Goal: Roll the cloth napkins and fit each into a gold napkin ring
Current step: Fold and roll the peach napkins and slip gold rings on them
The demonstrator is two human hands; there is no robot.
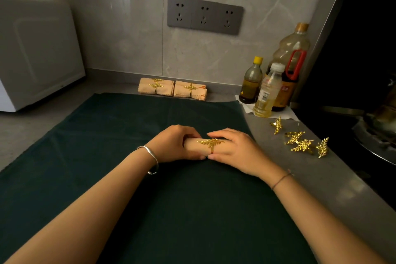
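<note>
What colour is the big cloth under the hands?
The cloth is plain dark green, with no pattern; the head view shows it.

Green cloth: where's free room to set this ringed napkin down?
Bare green cloth between the left hand and the finished napkins, and left of that hand. Crowded: counter right of the cloth, with loose rings and bottles.

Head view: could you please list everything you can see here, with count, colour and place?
Rolled napkin: one, peach, on the green cloth, between both hands.
Gold ring: one, around that napkin.
Finished napkins: at least three, peach, ringed, at the back.
Loose rings: four, gold, on the counter, right.
Green cloth: one, dark green, over the counter.
Bottles: three, back right.
Socket panel: one, grey, on the wall.
Left hand: grips the napkin's left end.
Right hand: fingers curled over its right end.
</note>
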